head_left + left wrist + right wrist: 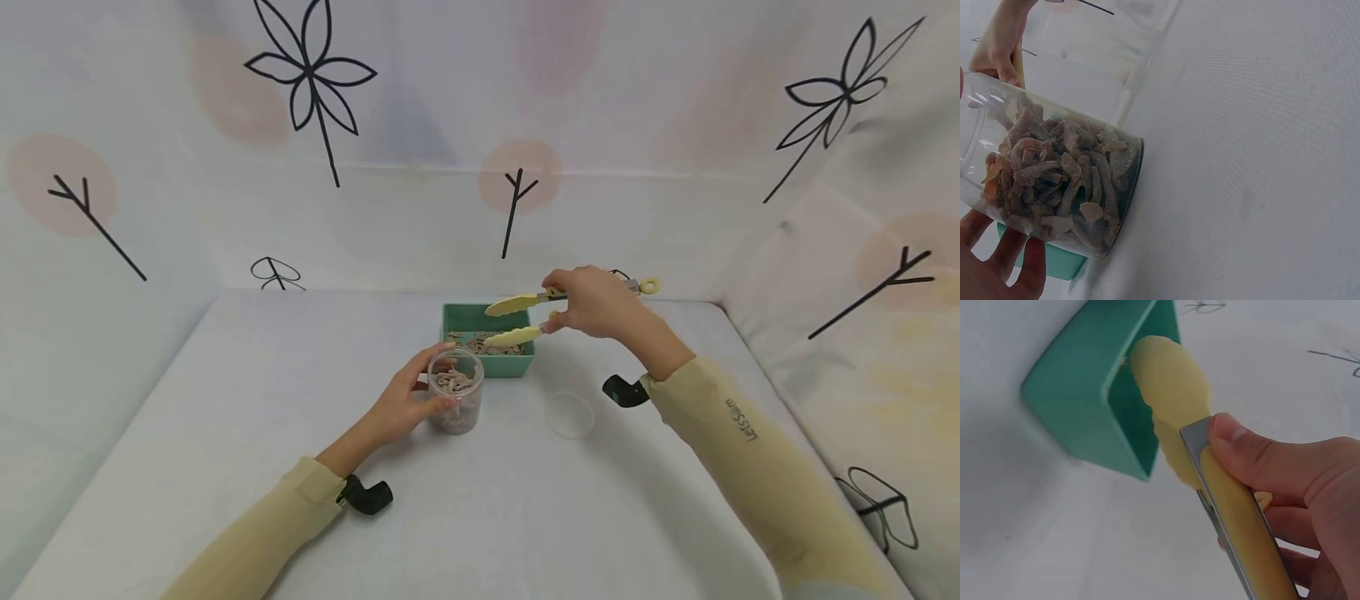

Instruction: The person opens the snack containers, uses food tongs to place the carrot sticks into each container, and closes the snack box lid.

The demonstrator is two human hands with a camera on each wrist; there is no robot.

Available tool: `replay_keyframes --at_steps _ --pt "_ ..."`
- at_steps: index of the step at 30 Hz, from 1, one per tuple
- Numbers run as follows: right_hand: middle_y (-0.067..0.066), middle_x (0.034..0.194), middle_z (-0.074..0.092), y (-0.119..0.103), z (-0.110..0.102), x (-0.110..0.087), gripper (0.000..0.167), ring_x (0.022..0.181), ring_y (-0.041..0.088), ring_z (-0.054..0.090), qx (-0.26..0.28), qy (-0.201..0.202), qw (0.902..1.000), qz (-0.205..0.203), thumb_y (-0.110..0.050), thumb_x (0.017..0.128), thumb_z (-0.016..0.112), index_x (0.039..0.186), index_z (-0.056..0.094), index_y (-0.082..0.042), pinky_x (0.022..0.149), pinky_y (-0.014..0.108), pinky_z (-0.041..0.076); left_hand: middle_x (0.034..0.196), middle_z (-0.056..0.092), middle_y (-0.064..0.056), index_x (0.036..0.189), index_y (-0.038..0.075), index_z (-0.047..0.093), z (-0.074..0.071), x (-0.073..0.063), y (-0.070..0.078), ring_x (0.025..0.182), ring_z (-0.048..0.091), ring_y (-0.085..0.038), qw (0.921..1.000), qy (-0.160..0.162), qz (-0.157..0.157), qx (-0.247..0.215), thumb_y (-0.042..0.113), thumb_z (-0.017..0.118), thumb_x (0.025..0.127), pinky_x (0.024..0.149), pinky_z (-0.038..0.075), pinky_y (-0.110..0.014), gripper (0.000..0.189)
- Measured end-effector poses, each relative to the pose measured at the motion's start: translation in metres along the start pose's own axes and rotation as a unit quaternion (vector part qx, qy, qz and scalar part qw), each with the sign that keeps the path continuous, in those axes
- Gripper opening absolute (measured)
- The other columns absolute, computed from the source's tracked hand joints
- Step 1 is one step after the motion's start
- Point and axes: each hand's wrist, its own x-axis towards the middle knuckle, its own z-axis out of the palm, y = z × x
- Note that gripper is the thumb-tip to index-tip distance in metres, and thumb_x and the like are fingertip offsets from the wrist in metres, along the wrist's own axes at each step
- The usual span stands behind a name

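My left hand [401, 406] holds a clear plastic jar [457, 417] upright on the table, fingers and thumb around its sides. Brownish, curled, dried-looking pieces [1063, 175] fill much of the jar, whose mouth is uncovered. In my right hand [600, 307] is a pair of tongs [1235, 519] with yellow tips and steel arms. The tongs' tips stand apart over the green box [506, 367], and I see nothing between them. Similar brownish pieces [480, 342] lie in the bottom of that rectangular box, just behind the jar.
A round translucent lid [570, 416] lies flat on the white table [480, 517], right of the jar. Cloth with printed flowers [308, 72] hangs behind and beside the table. Black curved mounts [367, 497] stick out at both wrists.
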Motion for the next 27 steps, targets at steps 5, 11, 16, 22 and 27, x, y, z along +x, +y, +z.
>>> replay_keyframes --at_steps 5,11,16,22,27 --pt "0.009 0.116 0.068 -0.001 0.012 0.013 0.072 0.106 0.031 0.060 -0.028 -0.042 0.9987 0.003 -0.040 0.079 0.084 0.138 0.058 -0.007 0.083 0.048 0.051 0.140 0.053 -0.015 0.154 0.020 0.036 0.000 0.000 0.000 0.130 0.049 -0.027 1.0000 -0.001 0.002 0.000 0.017 0.074 0.091 0.093 0.047 -0.048 0.074" --pt "0.010 0.120 0.067 -0.013 0.022 0.026 0.074 0.112 0.032 0.058 -0.055 -0.086 0.9947 -0.006 -0.040 0.079 0.085 0.138 0.057 -0.006 0.090 0.051 0.049 0.140 0.053 -0.016 0.154 0.022 0.036 0.001 0.000 -0.002 0.130 0.048 -0.026 1.0000 0.000 -0.001 0.003 0.017 0.075 0.091 0.093 0.047 -0.047 0.074" --pt "0.010 0.117 0.068 -0.021 0.032 0.031 0.061 0.101 0.028 0.062 -0.064 -0.085 0.9943 -0.011 -0.035 0.081 0.084 0.131 0.063 -0.006 0.083 0.045 0.052 0.140 0.053 -0.015 0.154 0.021 0.036 0.001 0.000 -0.003 0.130 0.048 -0.027 1.0000 0.003 -0.001 0.003 0.014 0.074 0.091 0.093 0.047 -0.049 0.074" --pt "0.007 0.103 0.071 -0.021 0.044 0.031 0.039 0.092 0.025 0.063 -0.057 -0.030 0.9978 -0.015 -0.025 0.086 0.081 0.118 0.071 -0.006 0.078 0.041 0.053 0.141 0.053 -0.016 0.154 0.015 0.035 0.002 -0.001 -0.002 0.129 0.049 -0.028 1.0000 0.002 -0.004 0.002 0.009 0.074 0.090 0.092 0.047 -0.049 0.075" --pt "0.007 0.100 0.070 -0.018 0.048 0.031 0.035 0.093 0.025 0.062 -0.054 -0.006 0.9984 -0.015 -0.027 0.086 0.080 0.115 0.073 -0.008 0.076 0.041 0.053 0.141 0.051 -0.021 0.154 0.008 0.033 0.003 0.000 -0.002 0.130 0.048 -0.033 1.0000 0.005 0.004 -0.006 0.004 0.074 0.088 0.092 0.046 -0.053 0.077"
